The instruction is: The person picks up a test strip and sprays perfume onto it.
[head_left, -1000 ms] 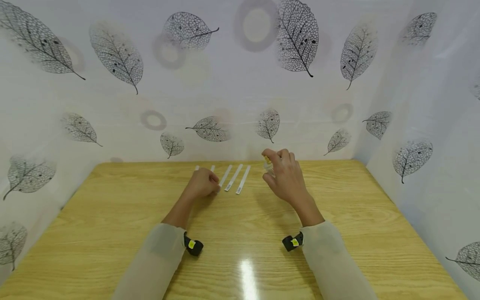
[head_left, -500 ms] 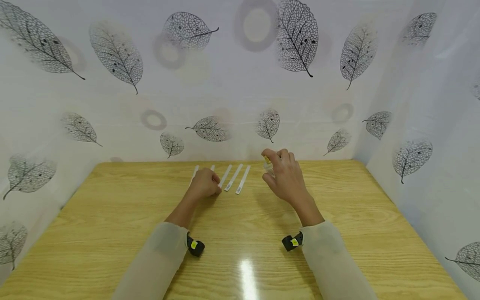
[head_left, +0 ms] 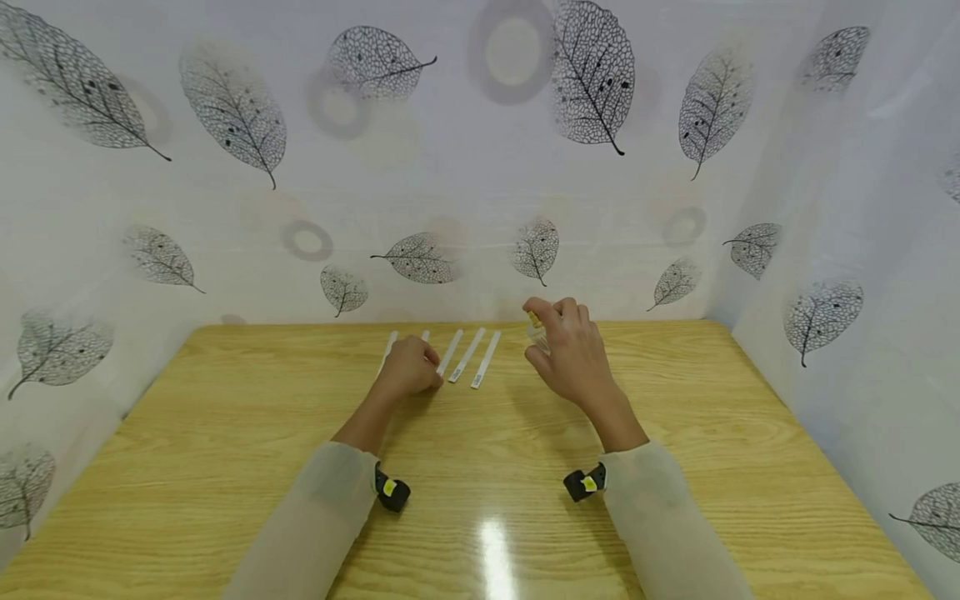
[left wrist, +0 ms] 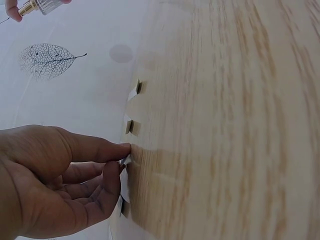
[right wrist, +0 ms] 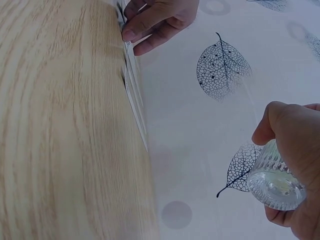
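Note:
Several narrow white paper test strips (head_left: 486,360) lie slanted side by side near the table's far edge, with small print on their near ends. My left hand (head_left: 407,367) is low over the row and hides parts of the strips at the left. In the left wrist view its thumb and index finger pinch the near end of one test strip (left wrist: 126,161). My right hand (head_left: 577,354), raised to the right of the row, grips a clear glass perfume spray bottle (right wrist: 276,185). The index finger lies at the top of its gold-coloured neck (head_left: 534,319).
The wood-grain table (head_left: 480,450) ends at a pale curtain (head_left: 450,167) printed with dark leaves, which also closes in both sides. Black wrist cameras (head_left: 392,493) sit at both sleeve cuffs.
My left hand has shifted slightly to the right, uncovering more of the leftmost strip, and then stayed in place. My right hand and the perfume bottle have kept still.

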Tool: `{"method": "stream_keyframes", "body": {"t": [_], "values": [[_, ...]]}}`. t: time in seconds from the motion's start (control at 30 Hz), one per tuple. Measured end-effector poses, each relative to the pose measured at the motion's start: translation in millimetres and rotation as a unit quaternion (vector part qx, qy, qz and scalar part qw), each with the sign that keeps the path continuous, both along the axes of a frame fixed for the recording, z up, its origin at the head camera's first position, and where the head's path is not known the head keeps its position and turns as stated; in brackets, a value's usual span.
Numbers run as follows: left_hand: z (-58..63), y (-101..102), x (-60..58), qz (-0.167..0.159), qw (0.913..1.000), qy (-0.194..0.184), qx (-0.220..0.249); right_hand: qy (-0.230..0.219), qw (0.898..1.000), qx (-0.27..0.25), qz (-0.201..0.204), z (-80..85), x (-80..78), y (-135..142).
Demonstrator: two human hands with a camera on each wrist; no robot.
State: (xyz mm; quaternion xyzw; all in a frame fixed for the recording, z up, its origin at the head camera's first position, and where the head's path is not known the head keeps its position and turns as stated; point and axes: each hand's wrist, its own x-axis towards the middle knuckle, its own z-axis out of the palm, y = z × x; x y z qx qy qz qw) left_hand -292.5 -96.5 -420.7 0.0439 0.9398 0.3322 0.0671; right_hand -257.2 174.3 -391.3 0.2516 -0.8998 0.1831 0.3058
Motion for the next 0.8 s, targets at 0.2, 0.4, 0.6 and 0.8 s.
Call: {"method": "stream_keyframes", "body": {"t": [0.2, 0.4, 0.6, 0.8], "values": [[0.7, 0.1, -1.5, 0.000, 1.0000, -0.003, -0.002, 0.009, 1.000, -0.002, 0.000, -0.9, -1.9, 1.1], [1.4, 0.2, -2.2, -0.001, 1.0000, -0.006, -0.003, 0.005, 1.000, -0.003, -0.003, 0.2, -0.8, 1.0], [0.2, -0.2, -3.9, -0.009, 0.9999, -0.002, -0.014, -0.005, 1.000, -0.003, -0.005, 1.3, 0.6, 0.7], [1.0, -0.8, -5.5, -0.012, 0.9997, -0.015, -0.013, -0.010, 1.000, -0.004, -0.005, 2.1, 1.3, 0.6]]}}
